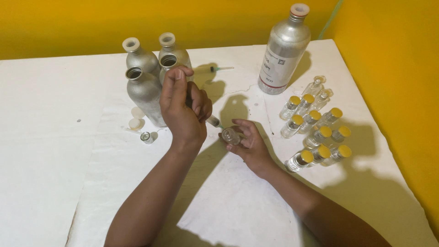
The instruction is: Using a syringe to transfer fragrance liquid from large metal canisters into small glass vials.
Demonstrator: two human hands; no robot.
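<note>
My left hand point(183, 110) is closed around a syringe point(213, 121), whose tip points down and to the right at a small clear glass vial point(231, 136). My right hand point(247, 144) rests on the white table point(55, 137), palm up, with the open vial held between its fingers. The syringe tip is at or just above the vial's mouth; whether they touch cannot be told. My left fist hides most of the syringe barrel.
Three silver metal bottles point(144, 93) stand behind my left hand, and a taller capped one point(283, 50) at the back right. A second syringe point(218, 69) lies near them. Several yellow-capped vials point(315, 132) and two uncapped ones point(318, 89) lie on the right. White caps point(136, 118) lie on the left.
</note>
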